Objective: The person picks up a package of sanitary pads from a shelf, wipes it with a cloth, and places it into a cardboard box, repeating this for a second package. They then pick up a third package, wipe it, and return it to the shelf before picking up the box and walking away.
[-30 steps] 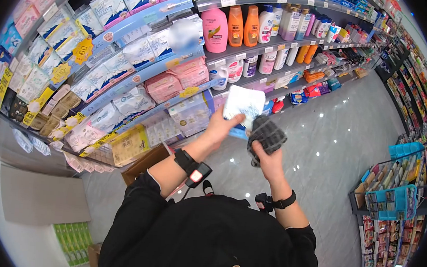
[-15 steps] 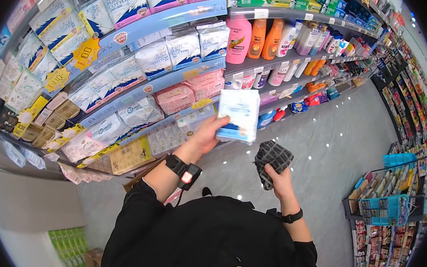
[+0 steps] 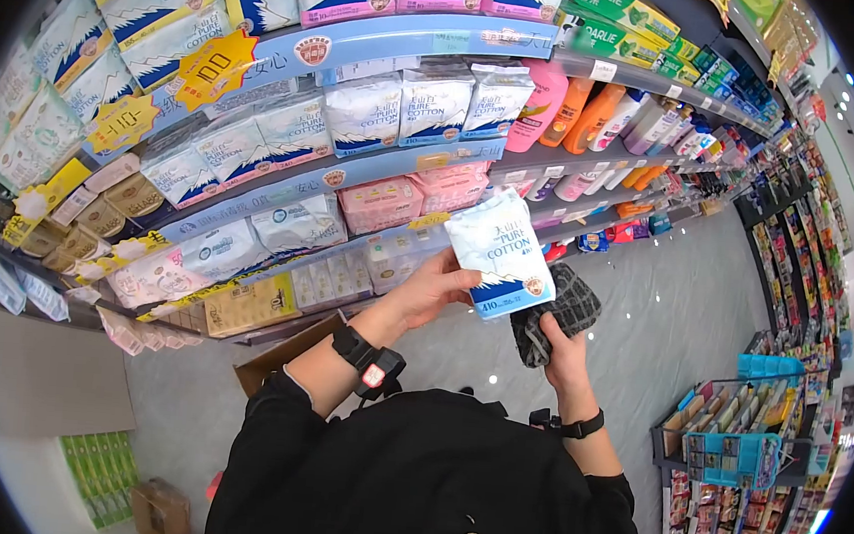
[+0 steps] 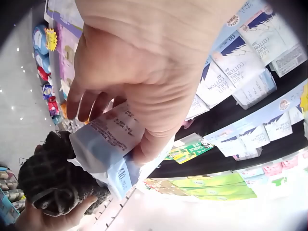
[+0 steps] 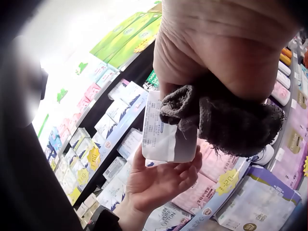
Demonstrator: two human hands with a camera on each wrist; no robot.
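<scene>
A white and blue packet marked PURE COTTON (image 3: 502, 248) is gripped by my left hand (image 3: 435, 288), thumb across its front. In the left wrist view, the thumb and fingers of my left hand (image 4: 139, 72) hold the packet (image 4: 113, 137) from both sides. My right hand (image 3: 568, 353) grips a bunched dark grey checked cloth (image 3: 570, 303), close by the packet's right edge. The right wrist view shows the cloth (image 5: 240, 122) under my right hand (image 5: 221, 48), overlapping the packet (image 5: 166, 132).
Shelves of similar packets (image 3: 364, 111) stand ahead and left, with pink packs (image 3: 382, 205) lower down. Bottles (image 3: 593, 117) and green toothpaste boxes (image 3: 622, 16) are to the right. An open cardboard box (image 3: 285, 351) sits on the floor; a rack with blue baskets (image 3: 733, 459) stands at right.
The packet has tilted and its printed front now shows clearly. It and the cloth have come closer together. The view has shifted nearer the left shelves.
</scene>
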